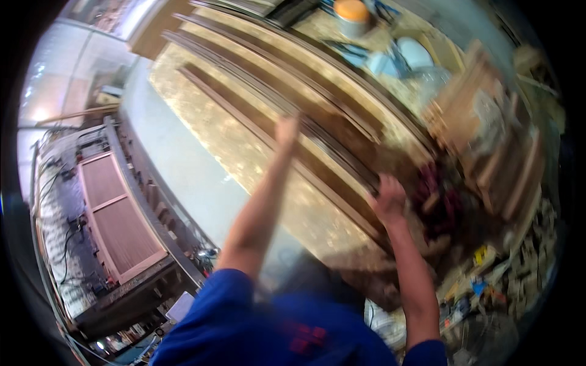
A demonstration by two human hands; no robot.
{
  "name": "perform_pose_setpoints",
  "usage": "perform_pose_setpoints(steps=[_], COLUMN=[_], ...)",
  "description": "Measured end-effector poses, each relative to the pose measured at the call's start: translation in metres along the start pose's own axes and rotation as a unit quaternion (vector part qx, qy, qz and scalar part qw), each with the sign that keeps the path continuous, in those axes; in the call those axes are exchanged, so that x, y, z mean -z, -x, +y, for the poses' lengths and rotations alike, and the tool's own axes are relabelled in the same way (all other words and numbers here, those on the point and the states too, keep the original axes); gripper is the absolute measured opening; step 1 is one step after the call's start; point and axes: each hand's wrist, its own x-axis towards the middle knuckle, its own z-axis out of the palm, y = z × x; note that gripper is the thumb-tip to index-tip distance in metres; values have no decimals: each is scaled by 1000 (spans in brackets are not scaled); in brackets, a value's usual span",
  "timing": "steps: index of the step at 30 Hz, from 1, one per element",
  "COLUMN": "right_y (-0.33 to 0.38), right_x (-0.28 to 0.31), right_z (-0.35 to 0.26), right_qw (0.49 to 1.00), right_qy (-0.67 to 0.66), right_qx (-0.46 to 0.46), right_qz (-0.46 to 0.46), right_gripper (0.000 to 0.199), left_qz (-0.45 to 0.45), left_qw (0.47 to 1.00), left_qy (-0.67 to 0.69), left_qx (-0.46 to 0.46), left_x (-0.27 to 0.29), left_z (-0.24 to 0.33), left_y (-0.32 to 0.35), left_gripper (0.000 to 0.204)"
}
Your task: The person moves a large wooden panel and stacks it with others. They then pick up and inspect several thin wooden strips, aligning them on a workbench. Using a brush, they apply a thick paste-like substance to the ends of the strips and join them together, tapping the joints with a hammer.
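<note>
While both bare hands lie along one long brown strip, the left hand is closed over it about midway, knuckles blurred, and the right hand grasps it near its right end, thumb side up. The strip runs slantwise, its far end reaching well beyond the left hand, and looks like several thin pieces lying side by side, though blur hides how many. Beneath the hands is the table, its top mottled tan. On the near side of the hands a second strip lies roughly parallel, passing close under the left forearm; just beyond the hands runs a farther strip. Past these, away from both hands, stands a white tub with an orange lid. Just to the right of the right hand sits a dark red bundle, and beyond that, wooden boards. Well left of the left hand lies a framed reddish panel.
</note>
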Motion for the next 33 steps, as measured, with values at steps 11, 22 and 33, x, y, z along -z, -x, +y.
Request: perform_pose_setpoints(steps=[11, 22, 33], right_y=[109, 87, 71], right_x=[17, -37, -29], right_z=[27, -15, -43], right_qw=[943, 936, 963], right_qy=[-232, -222, -85], right_qx=[-230, -265, -255], right_qz=[71, 68, 7], right_gripper=[41, 56, 31], left_qz=[8, 87, 210], left_qw=[994, 988, 957], left_qy=[107, 120, -3], left_qx=[11, 47, 198], left_x=[-31, -28, -33], left_z=[-67, -46, -31], left_y=[72, 39, 3], left_gripper=[29, 42, 63])
